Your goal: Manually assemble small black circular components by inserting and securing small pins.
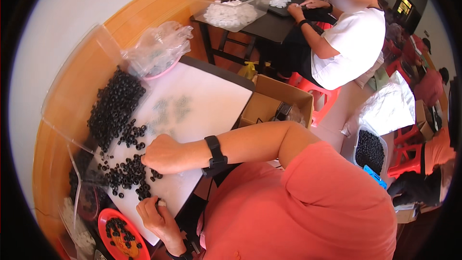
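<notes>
My right hand (166,154) is closed in a fist, knuckles up, at the edge of a loose spread of small black ring-shaped pieces (126,174) on the white tabletop (202,91). Its fingertips are hidden, so what they hold, if anything, does not show. Nearer the table's front edge, my left hand (156,216) has its fingers curled together beside the same pieces. A small whitish bit (162,203) shows at its fingertips; whether it is held or wrapped on a finger I cannot tell. A bigger heap of black rings (115,108) lies beyond, along the clear plastic panel.
A red plate (103,224) with black rings sits by my left hand. A clear plastic bag (161,45) rests in a pink bowl at the far corner. A cardboard box (276,94) stands beside the table. Another person (349,38) works at a black table (267,26) holding white pieces.
</notes>
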Demonstrator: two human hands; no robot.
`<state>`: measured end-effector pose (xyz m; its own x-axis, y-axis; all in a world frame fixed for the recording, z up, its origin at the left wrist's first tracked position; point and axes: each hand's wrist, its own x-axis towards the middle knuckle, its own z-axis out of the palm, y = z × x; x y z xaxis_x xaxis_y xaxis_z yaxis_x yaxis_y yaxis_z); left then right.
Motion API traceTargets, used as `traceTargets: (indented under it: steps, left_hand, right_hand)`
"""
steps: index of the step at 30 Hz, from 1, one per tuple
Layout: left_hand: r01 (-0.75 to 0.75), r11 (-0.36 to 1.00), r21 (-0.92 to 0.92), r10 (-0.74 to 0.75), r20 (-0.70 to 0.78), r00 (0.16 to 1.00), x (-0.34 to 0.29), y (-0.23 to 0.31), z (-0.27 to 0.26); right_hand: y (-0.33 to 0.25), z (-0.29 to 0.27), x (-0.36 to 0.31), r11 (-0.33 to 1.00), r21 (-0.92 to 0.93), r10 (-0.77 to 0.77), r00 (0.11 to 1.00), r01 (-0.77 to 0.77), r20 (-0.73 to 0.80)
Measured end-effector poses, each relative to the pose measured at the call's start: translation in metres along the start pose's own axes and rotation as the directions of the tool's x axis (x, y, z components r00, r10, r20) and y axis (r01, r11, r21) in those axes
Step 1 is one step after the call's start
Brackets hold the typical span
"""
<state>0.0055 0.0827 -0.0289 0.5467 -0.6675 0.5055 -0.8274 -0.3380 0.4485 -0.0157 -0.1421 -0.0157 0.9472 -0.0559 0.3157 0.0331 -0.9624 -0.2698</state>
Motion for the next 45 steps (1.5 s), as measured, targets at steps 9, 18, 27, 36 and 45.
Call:
traceTargets:
  steps: [9,18,27,36,45]
  left_hand:
    - [0.032,0.999,-0.04,-0.029,0.058,0.998,0.001,0.018,-0.002]
    - [-0.061,0.995,0.083,0.055,0.067,0.996,-0.003,0.004,-0.001]
    - [-0.084,0.995,0.059,0.078,0.103,0.992,0.007,0.015,0.004]
    - [-0.141,0.982,0.125,0.127,0.113,0.985,0.006,0.018,-0.001]
    - [-0.123,0.992,0.022,0.121,0.079,0.989,0.01,0.031,0.005]
  right_hand:
    - [0.004,0.008,-0.006,0.974,-0.035,-0.228,0.963,0.226,-0.145]
    - [-0.004,0.003,-0.014,0.912,-0.239,-0.398,0.865,0.335,-0.306]
    - [-0.004,0.012,-0.013,0.943,-0.11,-0.329,0.922,0.313,-0.202]
    - [-0.013,0.01,-0.012,0.967,-0.142,-0.238,0.951,0.212,-0.198]
    - [-0.006,-0.02,-0.022,0.985,-0.171,-0.031,0.999,0.027,-0.021]
